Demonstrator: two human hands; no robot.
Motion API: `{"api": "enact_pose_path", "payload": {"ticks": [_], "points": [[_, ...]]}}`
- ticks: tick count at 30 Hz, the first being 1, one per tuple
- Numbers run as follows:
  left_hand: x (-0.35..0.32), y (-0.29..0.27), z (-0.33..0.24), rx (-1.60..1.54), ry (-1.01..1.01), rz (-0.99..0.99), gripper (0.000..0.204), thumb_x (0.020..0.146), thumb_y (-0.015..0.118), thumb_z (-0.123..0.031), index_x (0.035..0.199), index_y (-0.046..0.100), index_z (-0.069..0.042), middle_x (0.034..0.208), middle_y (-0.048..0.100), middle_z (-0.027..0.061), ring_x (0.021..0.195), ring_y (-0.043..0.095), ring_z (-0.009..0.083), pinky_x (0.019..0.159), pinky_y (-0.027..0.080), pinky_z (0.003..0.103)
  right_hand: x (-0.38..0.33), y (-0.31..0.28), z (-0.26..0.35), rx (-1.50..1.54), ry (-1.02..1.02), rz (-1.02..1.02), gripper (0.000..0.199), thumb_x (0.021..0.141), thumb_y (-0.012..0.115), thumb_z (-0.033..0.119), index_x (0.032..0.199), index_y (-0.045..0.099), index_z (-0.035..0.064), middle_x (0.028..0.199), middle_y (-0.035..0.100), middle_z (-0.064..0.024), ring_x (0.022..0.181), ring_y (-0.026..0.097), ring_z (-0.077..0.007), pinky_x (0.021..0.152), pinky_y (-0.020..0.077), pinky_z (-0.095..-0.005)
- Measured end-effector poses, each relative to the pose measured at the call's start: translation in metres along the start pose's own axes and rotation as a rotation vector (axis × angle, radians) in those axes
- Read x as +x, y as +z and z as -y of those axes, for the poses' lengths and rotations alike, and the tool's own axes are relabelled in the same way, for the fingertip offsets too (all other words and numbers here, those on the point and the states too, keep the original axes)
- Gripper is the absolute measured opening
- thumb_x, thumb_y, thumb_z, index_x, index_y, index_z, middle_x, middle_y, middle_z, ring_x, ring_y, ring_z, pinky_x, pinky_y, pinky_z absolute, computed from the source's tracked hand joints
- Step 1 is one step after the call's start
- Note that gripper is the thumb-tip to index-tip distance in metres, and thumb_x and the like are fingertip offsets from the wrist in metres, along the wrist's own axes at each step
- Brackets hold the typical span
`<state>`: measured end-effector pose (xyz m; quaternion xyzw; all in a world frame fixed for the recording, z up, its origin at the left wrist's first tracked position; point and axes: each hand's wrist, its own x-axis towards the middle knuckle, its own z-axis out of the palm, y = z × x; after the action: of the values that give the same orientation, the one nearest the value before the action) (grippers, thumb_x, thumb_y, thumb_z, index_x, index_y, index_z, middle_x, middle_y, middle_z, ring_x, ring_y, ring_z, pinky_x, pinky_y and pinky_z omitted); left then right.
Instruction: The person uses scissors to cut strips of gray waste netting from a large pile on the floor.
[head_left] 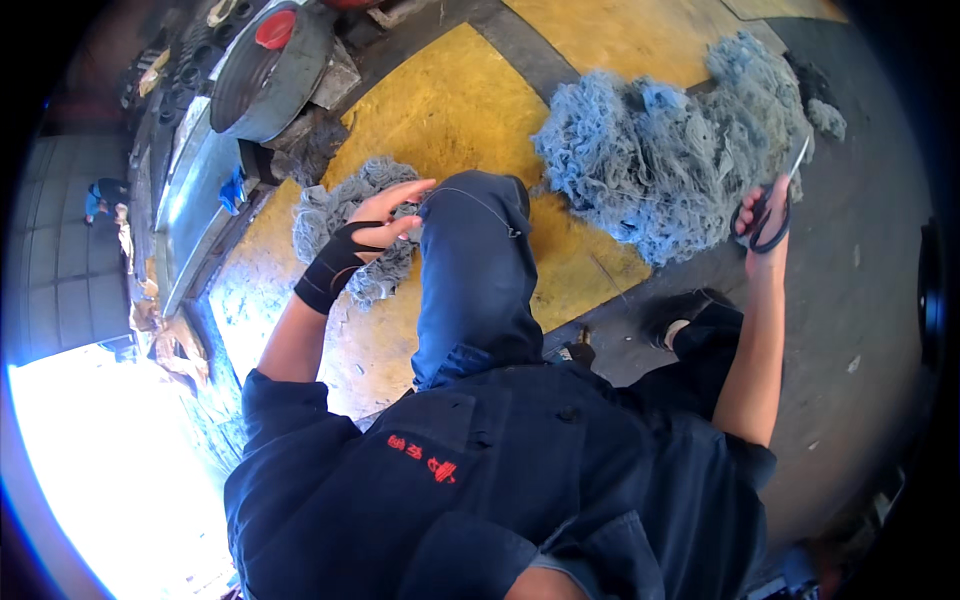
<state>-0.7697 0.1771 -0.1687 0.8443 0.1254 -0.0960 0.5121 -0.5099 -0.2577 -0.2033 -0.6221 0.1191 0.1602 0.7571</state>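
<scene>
A pair of scissors with black handles (771,222) is in my right hand (762,218), its metal blade pointing up and away. Just left of that hand lies a large heap of tangled blue-grey yarn (640,150), spread over the yellow floor and the grey strip. My left hand (390,213), with a black wrist wrap (335,268), is held beside my raised knee (475,240), fingers stretched out and apart. Beneath it sits a smaller grey heap of yarn (320,215), partly hidden by the hand and forearm.
At the far left stands a round metal tub (235,105) with a red bowl-like thing (276,30) in it. A blue scrap (232,192) lies near a metal ledge (187,230). Another person (104,198) is at the left edge. Bright light comes through an opening at lower left.
</scene>
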Motion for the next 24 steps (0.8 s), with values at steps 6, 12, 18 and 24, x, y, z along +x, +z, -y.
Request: {"api": "enact_pose_path", "payload": {"ticks": [6,12,18,24], "points": [[-0.004,-0.022,0.038,-0.174,-0.390,-0.023,0.025,0.084,0.062,-0.016,0.103,0.063,0.000,0.075,0.063,0.0039,0.067,0.058,0.0112,0.060,0.045,0.021,-0.004,-0.024,0.025,0.054,-0.122,0.033,0.047,0.092,0.041,0.055,0.082,0.048,0.0095,0.068,0.046,0.0010,0.055,0.041,-0.0082,0.049,0.0342,-0.0231],[-0.221,-0.292,0.226,0.303,-0.581,-0.254,0.036,0.079,0.067,-0.020,0.109,0.055,-0.006,0.103,0.063,0.0183,0.092,0.062,0.0220,0.082,0.049,0.034,0.013,-0.057,0.035,0.326,-0.235,-0.050,0.045,0.088,0.052,0.052,0.074,0.049,0.0101,0.060,0.046,0.0027,0.051,0.043,-0.0066,0.045,0.0361,-0.0224],[-0.013,-0.221,0.101,0.965,-0.304,-0.352,0.028,0.079,0.063,-0.015,0.104,0.060,-0.002,0.095,0.062,0.0149,0.081,0.060,0.0210,0.071,0.046,0.032,-0.019,-0.064,0.054,0.147,-0.419,-0.296,0.038,0.082,0.067,0.040,0.072,0.051,0.0064,0.058,0.046,0.0015,0.048,0.045,-0.0069,0.045,0.0402,-0.0223],[0.240,-0.037,-0.003,0.137,0.049,-0.072,0.031,0.081,0.059,-0.016,0.108,0.059,-0.001,0.089,0.064,0.0131,0.076,0.061,0.0255,0.069,0.048,0.031,-0.007,-0.071,0.055,-0.270,-0.147,-0.284,0.074,0.067,0.067,0.066,0.085,0.060,-0.0054,0.070,0.055,-0.0072,0.061,0.055,-0.0145,0.055,0.0483,-0.0257]]}}
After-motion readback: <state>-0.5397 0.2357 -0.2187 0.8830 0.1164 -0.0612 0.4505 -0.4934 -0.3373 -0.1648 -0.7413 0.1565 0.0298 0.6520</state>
